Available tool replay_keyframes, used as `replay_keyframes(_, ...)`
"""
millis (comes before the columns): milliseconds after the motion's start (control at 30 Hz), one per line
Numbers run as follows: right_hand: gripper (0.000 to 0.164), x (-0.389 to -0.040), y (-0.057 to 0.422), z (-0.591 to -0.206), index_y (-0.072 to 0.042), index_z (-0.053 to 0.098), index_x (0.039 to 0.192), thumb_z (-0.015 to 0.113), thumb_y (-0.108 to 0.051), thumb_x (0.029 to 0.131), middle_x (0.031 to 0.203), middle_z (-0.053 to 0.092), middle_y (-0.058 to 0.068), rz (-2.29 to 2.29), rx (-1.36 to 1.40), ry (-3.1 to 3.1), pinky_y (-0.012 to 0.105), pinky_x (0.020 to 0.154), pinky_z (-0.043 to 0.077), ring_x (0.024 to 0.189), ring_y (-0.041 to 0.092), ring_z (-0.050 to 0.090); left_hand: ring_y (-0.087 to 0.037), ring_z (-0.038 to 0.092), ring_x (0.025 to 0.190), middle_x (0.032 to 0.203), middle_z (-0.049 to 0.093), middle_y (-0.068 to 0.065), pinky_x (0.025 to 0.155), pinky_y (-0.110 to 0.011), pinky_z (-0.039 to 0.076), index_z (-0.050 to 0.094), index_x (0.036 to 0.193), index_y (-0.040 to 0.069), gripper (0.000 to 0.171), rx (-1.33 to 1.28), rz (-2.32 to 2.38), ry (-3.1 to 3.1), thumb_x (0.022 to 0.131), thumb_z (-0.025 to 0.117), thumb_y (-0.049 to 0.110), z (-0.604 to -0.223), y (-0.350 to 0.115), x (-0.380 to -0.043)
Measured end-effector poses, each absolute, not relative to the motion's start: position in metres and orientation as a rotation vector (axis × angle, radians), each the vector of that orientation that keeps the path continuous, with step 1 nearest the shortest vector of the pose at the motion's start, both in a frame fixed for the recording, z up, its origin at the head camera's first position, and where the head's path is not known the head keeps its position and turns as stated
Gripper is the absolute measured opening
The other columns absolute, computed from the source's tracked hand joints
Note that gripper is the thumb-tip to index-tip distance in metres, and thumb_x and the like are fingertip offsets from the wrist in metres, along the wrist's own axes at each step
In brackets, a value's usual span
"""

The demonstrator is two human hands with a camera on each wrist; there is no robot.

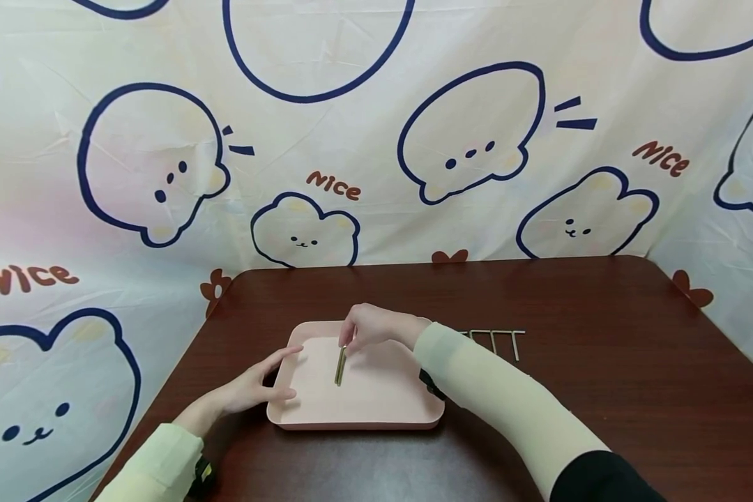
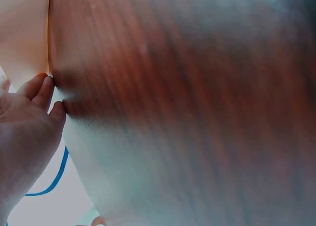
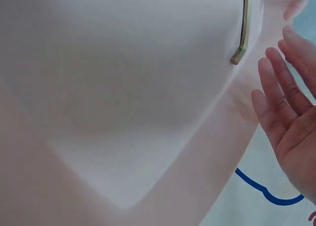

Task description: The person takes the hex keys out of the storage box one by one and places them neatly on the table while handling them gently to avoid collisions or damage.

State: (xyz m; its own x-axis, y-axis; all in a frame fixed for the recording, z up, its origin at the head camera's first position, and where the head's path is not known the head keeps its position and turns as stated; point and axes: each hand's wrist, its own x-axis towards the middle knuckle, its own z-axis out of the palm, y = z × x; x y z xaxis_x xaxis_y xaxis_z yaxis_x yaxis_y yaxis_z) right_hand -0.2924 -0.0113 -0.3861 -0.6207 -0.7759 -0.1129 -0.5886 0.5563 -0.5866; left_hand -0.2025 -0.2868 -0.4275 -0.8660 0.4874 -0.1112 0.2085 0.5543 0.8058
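Note:
A pink tray (image 1: 376, 411) lies on the table. My left hand (image 1: 241, 394) rests at its left rim, thumb and forefinger spread apart over the edge. In the left wrist view, other fingers (image 2: 44, 87) of that hand meet the tray's outer side. Over the tray is my right hand (image 1: 373, 328), its fingers pointing down near slim brass-coloured hex keys (image 1: 340, 369). The right wrist view shows its fingers (image 3: 276, 97) extended, apart from the bent end of a hex key (image 3: 245, 28). How many keys lie there I cannot tell.
More hex keys (image 1: 493, 341) stand in a row on the dark wooden table (image 1: 602, 335), right of the tray and partly hidden by my right sleeve. A white cloth (image 1: 376, 153) with bear drawings hangs behind the table and along its sides.

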Motion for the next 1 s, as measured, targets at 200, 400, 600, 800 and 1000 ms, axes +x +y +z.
replay_keyframes(200,0.004,-0.289,-0.012,-0.388,-0.011,0.078,0.085,0.080,-0.013,0.082,0.075,0.065,-0.008,-0.732,-0.973,2.471,0.020,0.066,0.047,0.073,0.009,0.054,-0.042,0.026,0.136,0.151,0.029,-0.025,0.104,-0.064,0.018,0.032,0.149,0.011,0.078,0.578,1.214,2.481,0.085,0.076,0.020,-0.427,-0.287,-0.203)
replay_keyframes(400,0.004,-0.287,-0.014,-0.395,-0.012,0.078,0.085,0.080,-0.013,0.081,0.080,0.063,-0.008,-0.703,-0.967,2.498,0.020,0.071,0.045,0.080,0.008,0.052,-0.043,0.025,0.136,0.151,0.028,-0.025,0.104,-0.065,0.018,0.032,0.149,0.011,0.078,0.569,1.206,2.479,0.085,0.076,0.021,-0.427,-0.287,-0.203)
replay_keyframes(600,0.004,-0.284,-0.017,-0.402,-0.013,0.078,0.085,0.080,-0.012,0.082,0.078,0.064,-0.010,-0.698,-0.926,2.536,0.019,0.068,0.044,0.076,0.007,0.051,-0.043,0.026,0.136,0.151,0.028,-0.025,0.104,-0.065,0.019,0.032,0.150,0.012,0.079,0.564,1.208,2.475,0.085,0.076,0.021,-0.429,-0.287,-0.203)
replay_keyframes(800,0.003,-0.284,-0.017,-0.401,-0.017,0.078,0.087,0.078,-0.018,0.084,0.081,0.062,-0.013,-0.613,-0.911,2.644,0.022,0.068,0.043,0.078,0.007,0.051,-0.042,0.026,0.136,0.151,0.028,-0.025,0.104,-0.065,0.018,0.032,0.149,0.011,0.079,0.569,1.218,2.467,0.085,0.076,0.020,-0.429,-0.288,-0.203)
replay_keyframes(1000,0.002,-0.286,-0.016,-0.399,-0.019,0.079,0.086,0.079,-0.018,0.083,0.081,0.062,-0.013,-0.542,-0.928,2.670,0.023,0.070,0.042,0.080,0.007,0.051,-0.043,0.026,0.136,0.151,0.029,-0.025,0.104,-0.065,0.018,0.032,0.149,0.011,0.079,0.565,1.226,2.470,0.085,0.076,0.020,-0.429,-0.288,-0.204)
